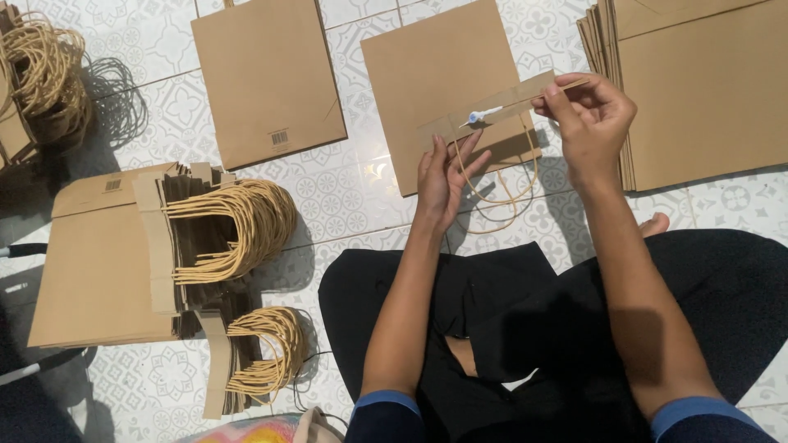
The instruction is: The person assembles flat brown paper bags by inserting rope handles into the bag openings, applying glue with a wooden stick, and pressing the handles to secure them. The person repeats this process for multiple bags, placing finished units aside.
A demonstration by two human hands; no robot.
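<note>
My right hand (pixel 589 119) pinches the right end of a narrow brown cardboard strip (pixel 501 105) held above the floor. A loop of tan twine handle (pixel 497 190) hangs down from the strip. My left hand (pixel 444 174) holds a small white glue applicator (pixel 482 116) with its tip against the strip's middle, fingers also touching the twine. Directly beneath lies a flat brown paper bag (pixel 435 74) on the patterned tile floor.
Another flat brown bag (pixel 267 78) lies to the left. A thick stack of bags (pixel 706 90) sits at the right. Strips with twine handles are piled at left (pixel 226 230) and lower left (pixel 258 353) beside flat bags (pixel 94 271). More handles (pixel 41 74) far left. My crossed legs (pixel 533 328) fill the foreground.
</note>
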